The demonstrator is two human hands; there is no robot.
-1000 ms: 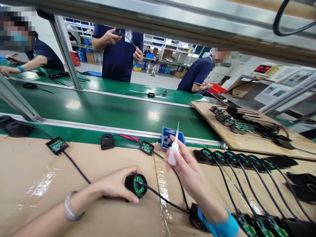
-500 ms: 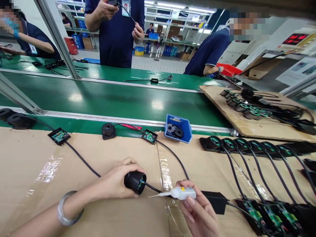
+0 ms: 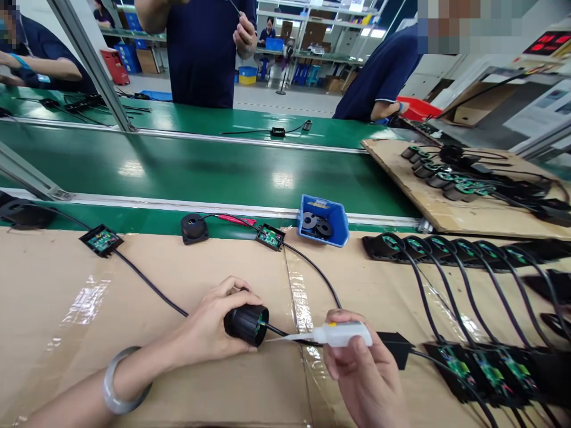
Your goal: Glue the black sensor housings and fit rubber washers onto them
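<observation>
My left hand (image 3: 223, 321) is closed around a black cylindrical housing (image 3: 248, 324) whose open end faces right. A bit of green circuit board shows inside it, and a black cable (image 3: 277, 330) runs out of that end. In my right hand (image 3: 363, 362) is a small white glue bottle (image 3: 342, 334), pinched between thumb and fingers. Its long thin nozzle (image 3: 289, 337) points left, with the tip close to the housing's rim; whether it touches I cannot tell. Behind my right hand lies a black box (image 3: 395, 349), partly hidden, with a cable on its right.
A blue bin (image 3: 325, 235) holds black ring-shaped parts. Open circuit boxes (image 3: 270, 236) and a black round part (image 3: 194, 229) lie near the green conveyor (image 3: 214, 172). Rows of cabled housings (image 3: 439, 246) fill the right side. Several co-workers (image 3: 200, 53) are beyond the conveyor.
The glue bottle has turned more level, and its nozzle tip is nearer the housing's rim. My left hand still holds the housing, which has turned slightly. The camera view has shifted a little.
</observation>
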